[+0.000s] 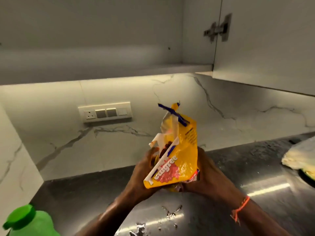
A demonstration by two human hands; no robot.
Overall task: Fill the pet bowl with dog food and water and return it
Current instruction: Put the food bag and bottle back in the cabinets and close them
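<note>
Yellow dog-food bag (180, 157) stood upright between both hands, left hand (144, 169) and right hand (206, 174) gripping its base, torn mouth upward, above the desk (238, 167).

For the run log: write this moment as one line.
stage: handling food | both hands grip dog food bag above steel counter | left hand | right hand | bag top open | bowl not in view
</note>
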